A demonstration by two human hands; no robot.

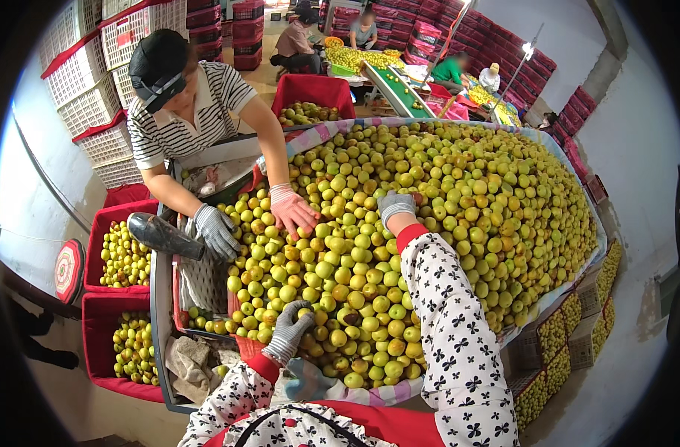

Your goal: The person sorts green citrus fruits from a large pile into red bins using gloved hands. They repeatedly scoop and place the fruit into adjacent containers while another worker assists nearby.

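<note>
A large heap of yellow-green jujubes (pixel 518 223), some with brown-red patches, fills a cloth-lined bin before me. My left hand (pixel 288 331), in a grey knit glove, rests at the heap's near left edge, thumb and fingers curved around a small gap beside the fruit. Farther out, my right hand (pixel 395 205) reaches into the middle of the heap in a matching glove. A reddish jujube (pixel 417 198) shows at its fingertips; the fingers are mostly hidden, so its grip is unclear. One dark-brown jujube (pixel 348 317) lies right of my left hand.
Across from me, a person's pink-gloved hand (pixel 293 212) and grey-gloved hand (pixel 217 232) touch the fruit. A perforated chute (pixel 203 288) lies left, under a black lamp-like tube (pixel 166 236). Red-lined crates (pixel 94 335) stand beyond it; filled crates (pixel 552 329) stand right.
</note>
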